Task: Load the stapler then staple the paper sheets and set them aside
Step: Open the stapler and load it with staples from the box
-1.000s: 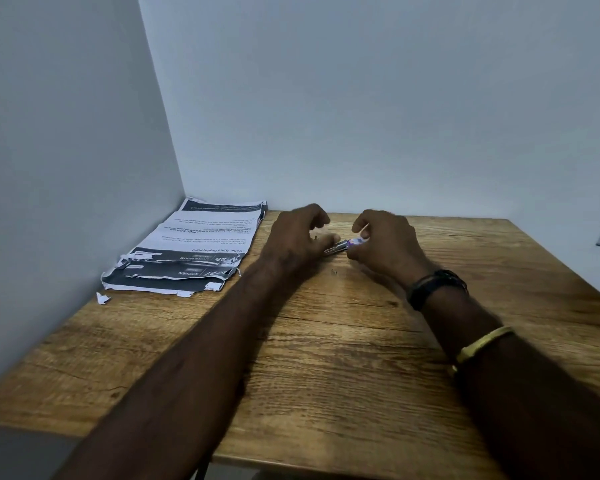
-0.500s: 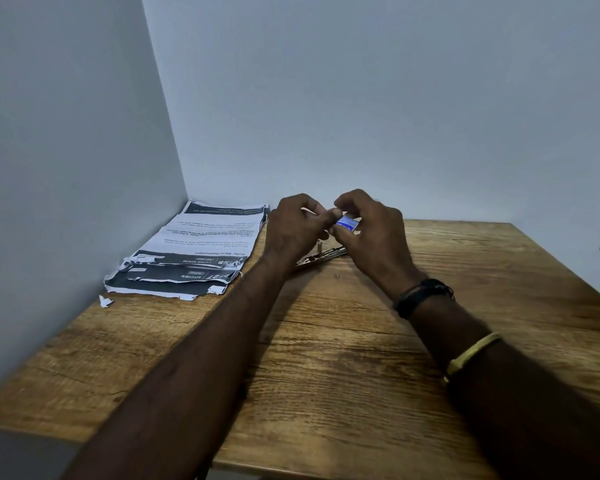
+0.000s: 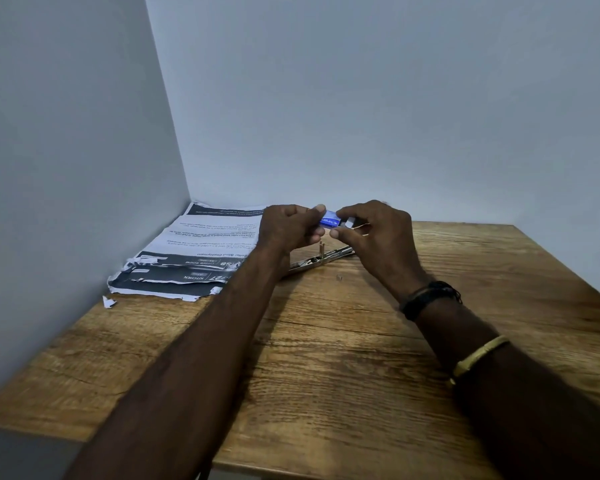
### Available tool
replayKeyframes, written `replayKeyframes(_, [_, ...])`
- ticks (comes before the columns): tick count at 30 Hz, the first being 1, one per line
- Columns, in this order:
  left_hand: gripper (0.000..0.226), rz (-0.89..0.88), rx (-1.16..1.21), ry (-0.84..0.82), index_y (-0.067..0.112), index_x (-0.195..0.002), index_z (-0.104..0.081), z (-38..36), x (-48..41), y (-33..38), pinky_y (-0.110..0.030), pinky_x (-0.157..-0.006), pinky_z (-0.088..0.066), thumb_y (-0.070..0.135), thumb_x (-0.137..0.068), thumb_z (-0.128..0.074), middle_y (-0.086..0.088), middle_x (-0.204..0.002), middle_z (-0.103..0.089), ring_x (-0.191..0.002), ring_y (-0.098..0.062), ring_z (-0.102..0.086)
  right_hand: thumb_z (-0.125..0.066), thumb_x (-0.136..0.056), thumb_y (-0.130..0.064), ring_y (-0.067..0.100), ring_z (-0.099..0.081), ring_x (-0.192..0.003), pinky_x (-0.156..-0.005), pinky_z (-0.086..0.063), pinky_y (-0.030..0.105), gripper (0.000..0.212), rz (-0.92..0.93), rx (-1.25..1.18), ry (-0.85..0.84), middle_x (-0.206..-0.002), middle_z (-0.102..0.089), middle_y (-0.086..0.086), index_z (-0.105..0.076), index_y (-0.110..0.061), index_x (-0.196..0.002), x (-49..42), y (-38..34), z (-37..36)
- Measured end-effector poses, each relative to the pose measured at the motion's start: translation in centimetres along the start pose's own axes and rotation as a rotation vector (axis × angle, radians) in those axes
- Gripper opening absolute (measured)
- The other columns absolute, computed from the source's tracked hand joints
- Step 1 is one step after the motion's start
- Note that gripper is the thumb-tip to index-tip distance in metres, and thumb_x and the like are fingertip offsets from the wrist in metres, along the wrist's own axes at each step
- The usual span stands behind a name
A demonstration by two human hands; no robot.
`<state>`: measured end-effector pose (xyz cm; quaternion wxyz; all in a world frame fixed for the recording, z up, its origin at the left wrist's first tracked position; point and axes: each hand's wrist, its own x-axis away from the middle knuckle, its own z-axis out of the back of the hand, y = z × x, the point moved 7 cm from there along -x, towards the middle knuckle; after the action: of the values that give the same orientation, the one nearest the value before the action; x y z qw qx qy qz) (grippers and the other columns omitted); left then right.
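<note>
Fingers of both hands pinch the small, light staple box above the opened stapler; hold its ends gently.

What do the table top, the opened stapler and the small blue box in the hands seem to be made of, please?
Table top: wood or wood-look laminate, matte brown with visible grain. Stapler: likely bare metal, silvery with glints along its rail. Blue box: probably printed cardboard, glossy blue with white lettering and a white inner tray showing at its right end.
</note>
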<state>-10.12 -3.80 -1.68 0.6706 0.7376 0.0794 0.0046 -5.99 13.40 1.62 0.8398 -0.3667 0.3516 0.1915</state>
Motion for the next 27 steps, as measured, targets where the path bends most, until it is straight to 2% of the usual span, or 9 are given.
replayKeyframes(2, [0.022,0.015,0.01,-0.001,0.003,-0.078,-0.07,0.0,0.0,-0.1,-0.023,-0.058,-0.062,0.021,-0.088,-0.079,-0.012,-0.063,-0.072,-0.055,-0.015,-0.069,-0.086,-0.078,-0.026,0.014,-0.066,-0.082,-0.077,-0.056,0.035,0.029,-0.008,-0.009,-0.003,-0.091,-0.076,0.001,-0.081,-0.015,-0.104,0.0,0.0,0.0])
replayKeyframes(6, [0.022,0.024,0.066,0.007,0.002,-0.079,-0.065,0.1,-0.1,-0.2,-0.024,-0.056,-0.062,0.017,-0.09,-0.076,-0.012,-0.064,-0.075,-0.058,-0.017,-0.074,-0.085,-0.08,-0.025,-0.001,-0.066,-0.076,-0.068,-0.045,0.005,0.017,-0.033,-0.092,0.012,-0.084,-0.074,-0.003,-0.082,-0.015,-0.094,-0.1,0.2,0.4])
replayKeyframes(12, [0.02,0.024,0.081,0.025,0.001,-0.085,-0.065,0.3,-0.2,-0.3,-0.022,-0.055,-0.061,0.018,-0.091,-0.075,-0.013,-0.072,-0.076,-0.062,-0.017,-0.076,-0.077,-0.088,-0.024,-0.014,-0.061,-0.065,-0.059,-0.04,0.0,0.009,-0.109,-0.051,0.056,-0.071,-0.07,-0.011,-0.081,-0.016,-0.088,-0.2,1.5,0.8])
replayKeyframes(14, [0.022,0.027,0.067,0.024,-0.001,-0.092,-0.066,0.2,-0.2,-0.4,-0.022,-0.054,-0.06,0.019,-0.092,-0.074,-0.014,-0.076,-0.076,-0.063,-0.017,-0.076,-0.078,-0.087,-0.018,-0.013,-0.063,-0.066,-0.061,-0.043,0.0,0.005,-0.119,-0.071,0.037,-0.075,-0.072,-0.01,-0.08,-0.018,-0.091,-0.2,1.7,0.7])
replayKeyframes(16, [0.023,0.024,0.066,0.023,-0.003,-0.094,-0.066,0.2,-0.1,-0.4,-0.021,-0.053,-0.059,0.018,-0.091,-0.074,-0.013,-0.074,-0.076,-0.061,-0.016,-0.076,-0.076,-0.087,-0.014,-0.007,-0.067,-0.074,-0.067,-0.048,0.005,0.01,-0.105,-0.091,0.015,-0.082,-0.075,-0.009,-0.079,-0.02,-0.094,-0.2,1.7,0.6])
replayKeyframes(19, [0.02,0.006,0.067,0.016,0.0,-0.085,-0.064,0.1,-0.1,-0.3,-0.021,-0.053,-0.059,0.016,-0.091,-0.075,-0.012,-0.069,-0.076,-0.06,-0.016,-0.076,-0.073,-0.088,-0.015,0.005,-0.069,-0.084,-0.078,-0.055,0.022,0.014,-0.076,-0.07,-0.021,-0.092,-0.077,-0.005,-0.081,-0.019,-0.099,-0.1,1.5,0.4])
replayKeyframes(23, [0.02,-0.01,0.043,0.001,0.001,-0.083,-0.064,0.0,-0.1,-0.3,-0.022,-0.054,-0.059,0.015,-0.091,-0.075,-0.012,-0.067,-0.075,-0.06,-0.017,-0.076,-0.071,-0.091,-0.031,0.01,-0.067,-0.078,-0.072,-0.055,0.032,0.016,-0.09,-0.027,-0.024,-0.084,-0.076,-0.004,-0.083,-0.021,-0.096,-0.1,1.5,0.2])
replayKeyframes(27, [0.02,-0.011,0.027,-0.019,0.0,-0.082,-0.064,-0.2,-0.1,-0.4,-0.023,-0.056,-0.061,0.015,-0.091,-0.075,-0.013,-0.069,-0.075,-0.06,-0.017,-0.075,-0.071,-0.09,-0.036,0.012,-0.067,-0.076,-0.068,-0.052,0.032,0.018,-0.107,0.054,-0.063,-0.08,-0.076,-0.006,-0.083,-0.023,-0.093,-0.3,1.6,0.2])
